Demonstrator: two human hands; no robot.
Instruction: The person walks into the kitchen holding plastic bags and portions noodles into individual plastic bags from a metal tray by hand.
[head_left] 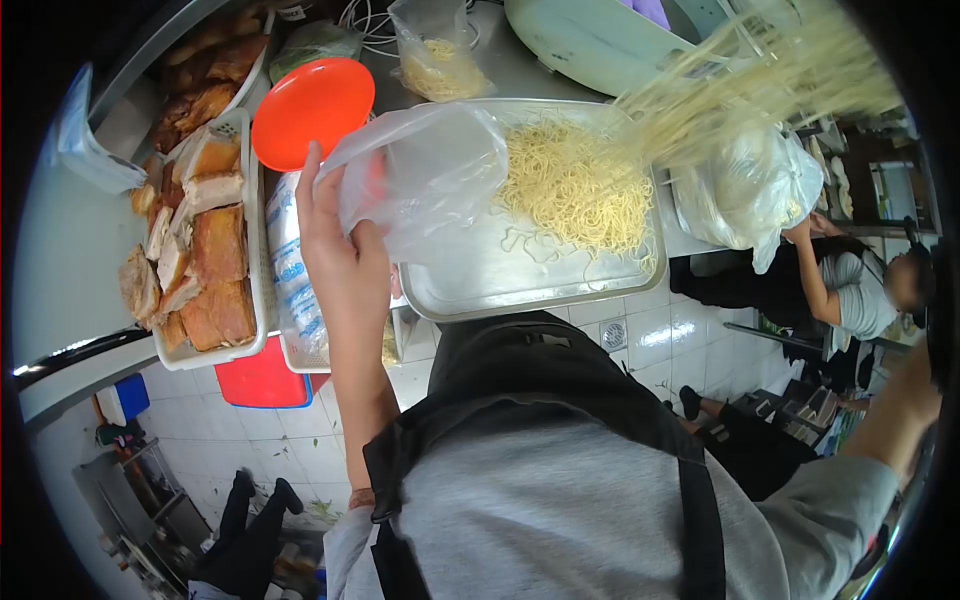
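Observation:
My left hand holds a clear plastic bag, its mouth spread, with a finger showing through the film. The bag hangs over the left part of a metal tray. Yellow noodles lie in a loose heap at the tray's right half, with a few strands strewn below. At the upper right, a bunch of noodles is in the air, smeared by motion. My right forearm reaches out past the right edge, so the hand itself is out of sight.
Left stand baskets of roasted meat and an orange plate. Behind the tray are a small bag of noodles and a pale green basin. A stuffed white bag stands right, beside a co-worker. Other people stand farther off.

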